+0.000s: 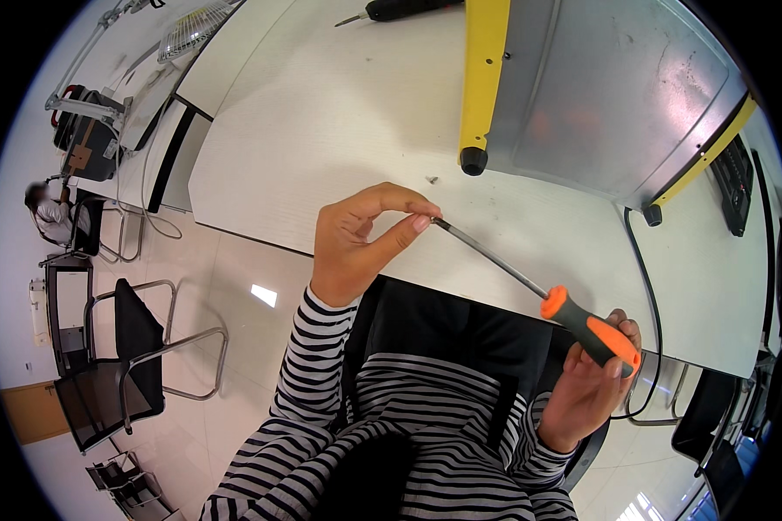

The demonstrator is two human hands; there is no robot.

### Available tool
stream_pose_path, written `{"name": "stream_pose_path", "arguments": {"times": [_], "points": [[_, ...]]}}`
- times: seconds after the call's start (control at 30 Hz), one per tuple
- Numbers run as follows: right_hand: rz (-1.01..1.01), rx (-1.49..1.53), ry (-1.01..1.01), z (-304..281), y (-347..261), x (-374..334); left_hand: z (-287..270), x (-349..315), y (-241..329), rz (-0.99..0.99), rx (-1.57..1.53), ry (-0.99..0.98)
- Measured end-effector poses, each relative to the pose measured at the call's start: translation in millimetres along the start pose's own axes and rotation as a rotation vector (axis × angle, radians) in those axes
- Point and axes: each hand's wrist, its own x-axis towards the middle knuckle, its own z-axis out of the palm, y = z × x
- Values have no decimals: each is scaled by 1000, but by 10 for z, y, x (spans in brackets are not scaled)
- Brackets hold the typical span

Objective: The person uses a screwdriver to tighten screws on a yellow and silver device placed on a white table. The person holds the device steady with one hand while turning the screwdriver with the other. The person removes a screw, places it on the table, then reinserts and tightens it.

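My right hand (586,378) holds a screwdriver (573,313) by its dark grey and orange handle, fingers wrapped round the end. The metal shaft slants up and left toward my left hand (356,239). There, thumb and index finger pinch a tiny screw (434,219) at the screwdriver's tip, largely hidden by the fingertips. A few small metal bits (432,180), probably screws, lie on the white table (321,130) just beyond the pinch. Farther off to the right stands a grey metal casing (608,95) with yellow edges and black feet, apart from both hands.
A black tool (400,9) with a thin metal bit lies at the far edge of view. A black cable (639,260) hangs over the table's right side, near a black keyboard (734,187). Chairs (139,347) stand on the left, where a person (56,217) sits far back.
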Motion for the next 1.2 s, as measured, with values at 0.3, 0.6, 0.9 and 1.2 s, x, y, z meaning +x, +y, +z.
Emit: {"name": "stream_pose_path", "arguments": {"times": [0.3, 0.6, 0.9, 1.2], "points": [[7, -85, 54, 97, -61, 34, -14, -3, 5, -42, -32, -13], [35, -134, 36, 110, -78, 62, -19, 6, -6, -25, -8, -27], [398, -365, -351, -15, -102, -21, -20, -24, 12, -28, -260, 169], [447, -335, -731, 112, -99, -33, 51, -30, 59, 3, -193, 214]]}}
